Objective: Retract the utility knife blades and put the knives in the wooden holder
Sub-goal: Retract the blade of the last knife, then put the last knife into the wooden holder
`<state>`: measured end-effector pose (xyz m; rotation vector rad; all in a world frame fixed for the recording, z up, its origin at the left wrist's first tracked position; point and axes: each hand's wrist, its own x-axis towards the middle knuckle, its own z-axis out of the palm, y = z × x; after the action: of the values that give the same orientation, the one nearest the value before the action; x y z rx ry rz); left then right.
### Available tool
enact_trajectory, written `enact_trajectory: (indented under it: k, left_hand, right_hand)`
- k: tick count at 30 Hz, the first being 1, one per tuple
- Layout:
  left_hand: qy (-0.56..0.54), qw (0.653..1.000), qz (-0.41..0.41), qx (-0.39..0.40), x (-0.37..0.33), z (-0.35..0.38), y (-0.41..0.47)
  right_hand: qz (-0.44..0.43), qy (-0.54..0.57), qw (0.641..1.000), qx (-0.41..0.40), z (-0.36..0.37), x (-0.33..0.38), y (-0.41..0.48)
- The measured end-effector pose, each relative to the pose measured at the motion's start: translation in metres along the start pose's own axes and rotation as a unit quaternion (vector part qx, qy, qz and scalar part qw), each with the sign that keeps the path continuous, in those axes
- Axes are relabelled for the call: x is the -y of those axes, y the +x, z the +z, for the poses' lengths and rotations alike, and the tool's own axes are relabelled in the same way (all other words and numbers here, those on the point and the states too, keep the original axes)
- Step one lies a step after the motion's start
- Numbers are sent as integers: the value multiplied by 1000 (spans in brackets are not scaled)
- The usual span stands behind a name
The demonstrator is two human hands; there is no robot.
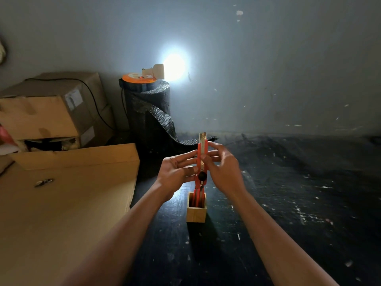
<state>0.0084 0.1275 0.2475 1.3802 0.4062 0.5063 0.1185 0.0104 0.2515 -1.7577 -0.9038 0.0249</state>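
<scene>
Head view. Red knife (202, 159) held upright above the wooden holder (196, 210), blade end up, a short length of blade (202, 136) showing past the top of the body. Left hand (177, 174) closed on the knife from the left, fingers reaching across to the middle of the body, thumb low near the black knob (202, 176). Right hand (221, 168) closed on it from the right, fingertips pinching the upper body just under the blade, palm turned inward. Knife thus clamped between both hands, running vertically through the gap between them, top end clear above the fingers, lower end hanging out below the palms.

Lower end of the knife just over the holder's open mouth; cannot tell whether touching the rim or already inside. Inside the holder, more red showing, seemingly other knives standing upright, hard to separate from the held one. Holder standing on the dark table (288, 203), directly below the hands, near the edge of a cardboard sheet (61, 203) to the left.

Farther back, a bright lamp (158, 71) lying on an orange-topped reel (139, 79), set on a black roll (149, 112) against the wall. Cardboard boxes (51, 108) stacked at far left.
</scene>
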Motion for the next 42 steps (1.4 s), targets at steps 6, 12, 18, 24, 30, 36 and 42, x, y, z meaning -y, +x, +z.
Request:
enact_trajectory:
  k: [6,12,18,24,30,36,42]
  left_hand:
    - [-4,999,-34,-34,35,-3,14]
    - [211,970,-68,-100,105,-23,30]
    - [328,933,-126,-74,153,-21,35]
    - [357,915,-171,-73,181,-16,50]
    - [339,920,-179,-76,196,-18,57]
    - [315,927,-184,-92,205,-21,55]
    - [304,927,-196,-98,204,-20,55]
  right_hand:
    - [30,37,998,30,6,-22,10]
    - [57,33,998,21,22,-71,10]
    - [122,-22,991,41,45,-120,11]
    - [168,-39,982,74,70,-156,5]
    - [194,-102,968,121,88,-182,-4]
    - [212,-152,955,142,91,-197,-14]
    - [218,-152,953,145,89,-192,-12]
